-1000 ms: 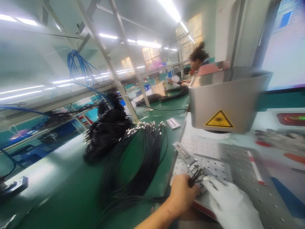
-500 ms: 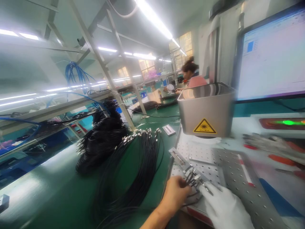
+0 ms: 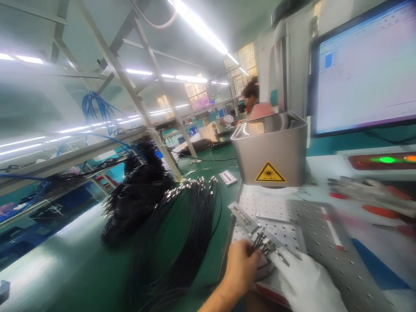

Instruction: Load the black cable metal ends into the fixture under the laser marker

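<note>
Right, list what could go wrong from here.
1. The left hand pinches several cable ends at once over the jig; one may slip out or seat crooked.
2. Both hands, the gloved right hand too, lie close under the laser head with its warning sign; firing now could hit fingers.
3. The loose cables could tangle or snag.

A long green bench runs from near left to far. Above it stands a grey metal frame with slanted struts and a shelf; blue cables hang from it at left. Tube lights line the ceiling and shine back off the shelf. Far off, windows glow yellow, and a person sits at the bench. At right a monitor stands lit against a teal wall.
</note>
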Demonstrator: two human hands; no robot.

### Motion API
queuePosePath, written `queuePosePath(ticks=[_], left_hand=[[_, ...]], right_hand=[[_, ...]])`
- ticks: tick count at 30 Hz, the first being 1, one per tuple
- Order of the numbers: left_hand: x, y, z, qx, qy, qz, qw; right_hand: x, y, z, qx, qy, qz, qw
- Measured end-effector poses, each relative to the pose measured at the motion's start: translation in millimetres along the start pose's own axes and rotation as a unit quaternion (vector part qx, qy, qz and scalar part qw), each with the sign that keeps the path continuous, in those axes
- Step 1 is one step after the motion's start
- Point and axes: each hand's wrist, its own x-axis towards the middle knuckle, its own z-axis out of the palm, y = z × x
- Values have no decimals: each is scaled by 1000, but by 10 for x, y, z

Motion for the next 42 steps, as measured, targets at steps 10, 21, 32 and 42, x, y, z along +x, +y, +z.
queuePosePath(ticks=[10, 21, 32, 42], left_hand=[[51, -12, 95, 107, -11, 28, 994], [45, 36, 74, 127, -31, 21, 991], [133, -98, 176, 111, -26, 29, 993], [214, -194, -25, -72, 37, 60, 995]], right_hand=[[-85, 14, 57, -61, -5, 3, 998], [33, 31, 32, 16, -9, -30, 999], [-82, -72, 197, 177, -167, 25, 970], [-237, -91, 602, 145, 32, -4, 989]])
